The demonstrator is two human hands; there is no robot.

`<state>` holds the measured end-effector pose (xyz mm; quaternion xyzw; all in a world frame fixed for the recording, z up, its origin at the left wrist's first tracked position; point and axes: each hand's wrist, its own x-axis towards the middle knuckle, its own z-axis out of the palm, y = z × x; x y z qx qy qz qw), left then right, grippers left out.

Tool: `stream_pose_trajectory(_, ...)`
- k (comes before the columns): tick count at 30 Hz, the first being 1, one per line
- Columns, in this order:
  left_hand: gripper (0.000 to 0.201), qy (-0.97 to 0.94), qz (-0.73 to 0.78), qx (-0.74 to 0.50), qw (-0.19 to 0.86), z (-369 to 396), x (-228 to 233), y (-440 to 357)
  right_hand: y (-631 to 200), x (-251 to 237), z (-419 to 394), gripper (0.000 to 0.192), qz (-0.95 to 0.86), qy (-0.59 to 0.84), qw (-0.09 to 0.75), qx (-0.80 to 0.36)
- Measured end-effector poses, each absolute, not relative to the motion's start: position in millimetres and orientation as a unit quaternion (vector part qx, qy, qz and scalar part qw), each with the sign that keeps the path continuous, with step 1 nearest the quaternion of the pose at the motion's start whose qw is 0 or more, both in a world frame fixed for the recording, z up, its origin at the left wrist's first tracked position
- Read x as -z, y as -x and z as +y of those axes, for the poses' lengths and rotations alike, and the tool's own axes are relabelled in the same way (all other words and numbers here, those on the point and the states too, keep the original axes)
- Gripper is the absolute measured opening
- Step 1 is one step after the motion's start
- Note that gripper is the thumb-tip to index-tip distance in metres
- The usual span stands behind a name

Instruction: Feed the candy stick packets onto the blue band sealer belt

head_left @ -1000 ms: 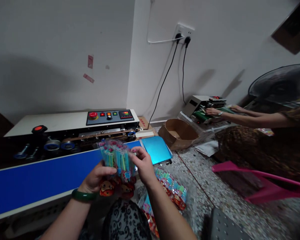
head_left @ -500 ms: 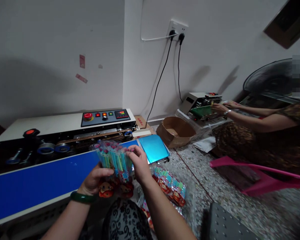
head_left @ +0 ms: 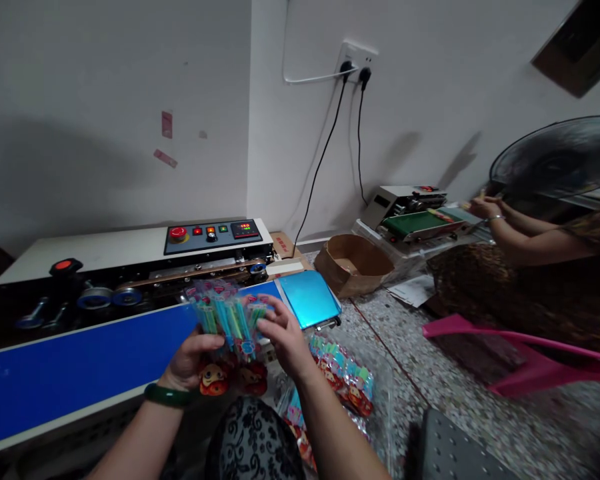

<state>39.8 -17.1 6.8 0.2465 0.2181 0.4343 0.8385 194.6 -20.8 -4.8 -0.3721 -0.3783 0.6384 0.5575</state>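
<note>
The left hand [head_left: 183,360] has its thumb pressed over the near left part of a clear packet [head_left: 225,323], fingers clamped beneath it. The right hand [head_left: 287,337] has thumb and fingertips closed on the packet's right edge; whether they pinch only film or also the sticks inside, I cannot tell. The packet is held above the near edge of a blue belt [head_left: 85,360], at the scene's near middle. Pale blue and green sticks fill it, and red cartoon faces [head_left: 213,379] show at its near end.

It looks light, the film slick and floppy, the sticks stiffer but probably easy to bend. A flat hold across the bundled sticks, thumb on top, should be steadiest; gripping loose film alone might let it slip or crease the faces.

Similar packets [head_left: 347,377] lie near and right, beyond the right forearm. Farther out, a bright blue plate [head_left: 310,298] sits at the belt's right end, with a brown carton [head_left: 353,287] farther right.
</note>
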Motion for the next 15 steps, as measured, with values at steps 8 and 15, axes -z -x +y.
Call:
stream_pose_trajectory(8,0.035,-0.213,0.322,-0.48,0.788,-9,-6,-29,-232,38,16,0.027,-0.299,0.537,0.601,-0.511)
stream_pose_trajectory(15,0.013,-0.176,0.41,-0.515,0.732,-6,-2,-20,-253,39,68,0.016,-0.382,0.56,0.523,-0.516)
